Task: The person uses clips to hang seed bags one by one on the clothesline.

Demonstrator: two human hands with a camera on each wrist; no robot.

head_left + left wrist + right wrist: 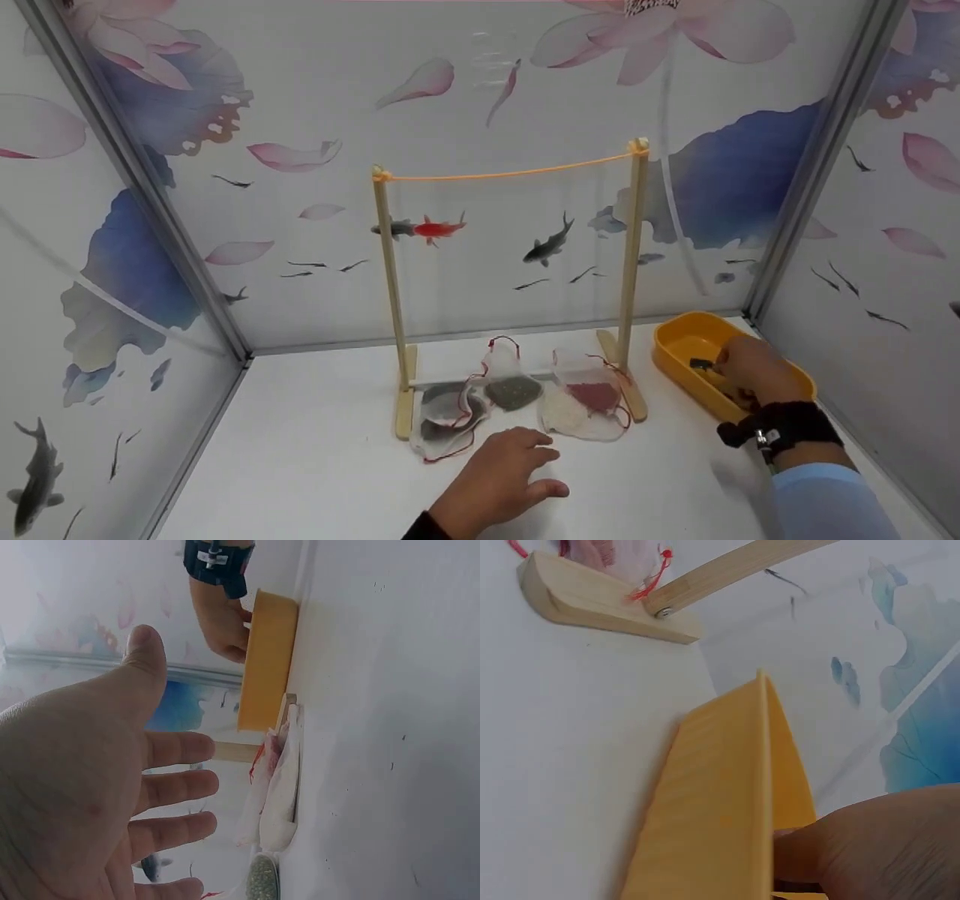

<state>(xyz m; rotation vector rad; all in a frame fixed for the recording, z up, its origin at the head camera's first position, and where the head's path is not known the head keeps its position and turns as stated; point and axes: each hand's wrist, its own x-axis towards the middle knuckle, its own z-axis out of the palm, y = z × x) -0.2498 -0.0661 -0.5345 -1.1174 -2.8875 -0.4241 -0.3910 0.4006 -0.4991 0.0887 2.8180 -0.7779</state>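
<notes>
My right hand (757, 367) reaches down into a yellow plastic basket (675, 330) at the right. Right at its fingertips in the head view is a small dark green object (701, 364); I cannot tell whether the fingers pinch it. The basket wall (712, 787) hides those fingertips in the right wrist view. My left hand (506, 476) hovers near the white table's front with fingers spread, holding nothing. Just beyond it lie mesh drawstring pouches with red cords: dark-filled (442, 427), green-filled (514, 391), white-filled (566, 412) and reddish-filled (594, 396).
A wooden frame stands behind the pouches, its left post (390, 285) and right post (631, 255) joined at the top by an orange cord (510, 173). Printed wall panels (480, 300) enclose the table (315, 450) at the back and sides.
</notes>
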